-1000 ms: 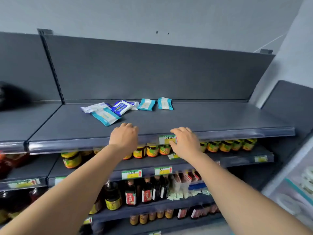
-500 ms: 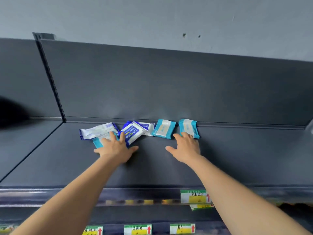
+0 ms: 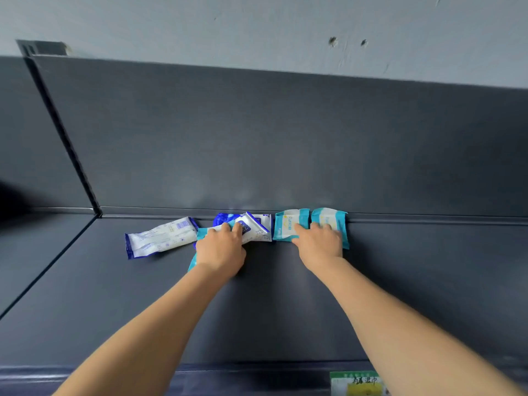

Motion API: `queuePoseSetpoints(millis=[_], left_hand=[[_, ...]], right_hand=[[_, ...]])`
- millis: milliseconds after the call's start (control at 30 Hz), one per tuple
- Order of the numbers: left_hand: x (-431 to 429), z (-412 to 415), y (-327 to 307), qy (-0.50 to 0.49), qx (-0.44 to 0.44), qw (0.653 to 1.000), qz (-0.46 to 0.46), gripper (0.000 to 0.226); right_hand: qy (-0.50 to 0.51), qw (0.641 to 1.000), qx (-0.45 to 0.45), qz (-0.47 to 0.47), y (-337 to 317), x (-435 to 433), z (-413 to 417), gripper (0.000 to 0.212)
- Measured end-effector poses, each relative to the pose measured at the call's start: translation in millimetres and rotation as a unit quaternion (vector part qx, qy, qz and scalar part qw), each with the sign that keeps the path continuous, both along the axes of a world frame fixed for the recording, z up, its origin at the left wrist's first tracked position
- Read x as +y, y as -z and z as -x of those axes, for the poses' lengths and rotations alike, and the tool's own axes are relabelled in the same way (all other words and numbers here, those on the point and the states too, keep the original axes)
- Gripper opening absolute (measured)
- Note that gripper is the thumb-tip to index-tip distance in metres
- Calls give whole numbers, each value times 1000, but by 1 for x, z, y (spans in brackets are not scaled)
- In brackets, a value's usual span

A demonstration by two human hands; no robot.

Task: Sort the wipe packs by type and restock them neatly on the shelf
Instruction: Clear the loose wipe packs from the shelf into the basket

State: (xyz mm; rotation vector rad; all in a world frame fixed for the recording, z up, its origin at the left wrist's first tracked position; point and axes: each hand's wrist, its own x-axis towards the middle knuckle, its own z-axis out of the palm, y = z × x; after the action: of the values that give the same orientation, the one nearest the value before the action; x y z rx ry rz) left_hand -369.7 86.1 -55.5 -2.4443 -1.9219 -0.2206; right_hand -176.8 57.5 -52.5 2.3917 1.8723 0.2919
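Observation:
Several wipe packs lie along the back of the dark grey shelf. A white pack with blue ends lies furthest left, untouched. My left hand lies palm down over a teal pack, its fingertips on a blue-and-white pack that overlaps another; the thumb is hidden. Two teal-and-white packs sit side by side against the back panel. My right hand rests flat on both of them, fingers spread.
The grey back panel rises right behind the packs. A vertical upright divides this shelf from the bay on the left. A green-and-yellow price tag hangs on the front rail.
The view has closed in on the shelf. Both hands slid forward from just in front of the packs to lie on top of them.

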Motion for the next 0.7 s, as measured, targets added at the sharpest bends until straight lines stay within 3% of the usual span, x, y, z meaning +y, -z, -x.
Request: queuePoseSetpoints(millis=[400,533,700], left_hand=[[-22,-22,-5,53,-91,994,-13,49],[-37,-37,-6,77,-137,987,-23,45],[-49,-44,-4,104,-137,985,-28,46]], right_hand=[[-74,994,25,-74,-3,-30,-14,32],[-72,987,107,-96,-7,-42,-19,33],[-29,954,272,-125,-5,-56,-18,17]])
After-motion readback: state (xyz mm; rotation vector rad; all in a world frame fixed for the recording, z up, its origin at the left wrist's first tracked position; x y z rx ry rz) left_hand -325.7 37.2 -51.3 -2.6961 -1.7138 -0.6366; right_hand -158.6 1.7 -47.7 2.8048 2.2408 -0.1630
